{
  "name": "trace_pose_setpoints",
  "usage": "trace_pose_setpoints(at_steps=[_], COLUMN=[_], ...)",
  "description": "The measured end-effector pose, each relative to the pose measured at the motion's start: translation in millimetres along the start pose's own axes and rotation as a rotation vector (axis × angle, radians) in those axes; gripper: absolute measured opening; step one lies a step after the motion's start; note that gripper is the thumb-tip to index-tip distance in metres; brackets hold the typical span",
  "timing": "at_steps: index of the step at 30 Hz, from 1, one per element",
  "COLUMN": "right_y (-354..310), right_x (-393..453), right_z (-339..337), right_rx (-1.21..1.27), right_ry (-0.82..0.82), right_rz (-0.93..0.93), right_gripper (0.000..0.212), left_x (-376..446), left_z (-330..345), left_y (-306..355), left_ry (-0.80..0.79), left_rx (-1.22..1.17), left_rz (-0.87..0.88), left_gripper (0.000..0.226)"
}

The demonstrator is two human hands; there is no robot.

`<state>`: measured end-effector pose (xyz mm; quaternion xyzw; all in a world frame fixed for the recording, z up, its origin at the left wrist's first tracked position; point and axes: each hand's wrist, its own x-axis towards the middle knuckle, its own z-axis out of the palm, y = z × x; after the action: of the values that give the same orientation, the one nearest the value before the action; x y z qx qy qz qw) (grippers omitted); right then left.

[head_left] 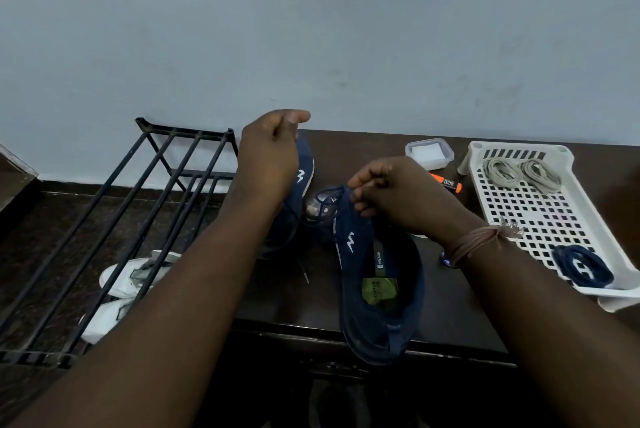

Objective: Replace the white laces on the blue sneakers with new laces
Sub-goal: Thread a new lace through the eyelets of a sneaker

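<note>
The nearer blue sneaker point(381, 292) lies on the dark surface point(450, 316) with its heel toward the person and its opening up, a green label showing inside. A dark blue lace point(327, 193) already runs through its front eyelets, so I judge the relacing of this shoe to be under way. The lace is thin, soft and limp — it will sag and twist unless kept taut, and is best taken near its stiff tip for threading; the shoe itself looks light, with a soft upper that gives when pressed, so holding it by the eyelet edge should steady it.

The right hand point(388, 195) sits over the shoe's tongue area, wrist bent down, its fingers point(363, 185) curled and pinching the lace close to the eyelets. The left hand point(268, 154) is raised higher and farther out, fingers closed against the thumb as if drawing up a lace end — the strand in it is too thin to see for certain.

The second blue sneaker point(303, 174) lies behind the left hand, mostly hidden. To the right a white perforated tray point(540, 213) holds two pale lace bundles point(521, 173) and one coiled dark blue lace point(581, 265). A black rack point(138, 206) stands to the left.
</note>
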<state>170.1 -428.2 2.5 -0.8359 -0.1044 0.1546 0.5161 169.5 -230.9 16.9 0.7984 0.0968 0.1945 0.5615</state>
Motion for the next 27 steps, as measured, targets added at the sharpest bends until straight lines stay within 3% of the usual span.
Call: trace_pose_setpoints(at_steps=[3, 6, 8, 14, 17, 27], right_y=[6.8, 13.8, 17.1, 18.2, 15.2, 21.3], right_x=[1.4, -0.8, -1.1, 0.8, 0.7, 0.4], right_z=[-9.2, -10.8, -4.0, 7.5, 4.3, 9.6], right_rx=[-0.362, -0.559, -0.564, -0.383, -0.388, -0.347], right_ry=[0.229, 0.149, 0.087, 0.058, 0.0, 0.058], right_rz=[-0.042, 0.079, 0.175, 0.303, 0.339, 0.3], right_gripper=[0.024, 0.03, 0.031, 0.021, 0.027, 0.027], left_x=[1.2, -5.5, -21.6, -41.2, -44.1, -42.9], left_z=[3.3, 17.8, 30.5, 48.1, 52.0, 56.5], left_y=[-2.0, -4.4, -11.7, -33.2, -41.9, -46.8], left_ry=[-0.032, -0.4, -0.498, -0.362, -0.369, -0.41], left_rx=[0.4, 0.613, 0.605, 0.5, 0.527, 0.56], left_rz=[0.142, 0.037, 0.046, 0.067, 0.096, 0.147], left_gripper=[0.028, 0.032, 0.028, 0.011, 0.011, 0.012])
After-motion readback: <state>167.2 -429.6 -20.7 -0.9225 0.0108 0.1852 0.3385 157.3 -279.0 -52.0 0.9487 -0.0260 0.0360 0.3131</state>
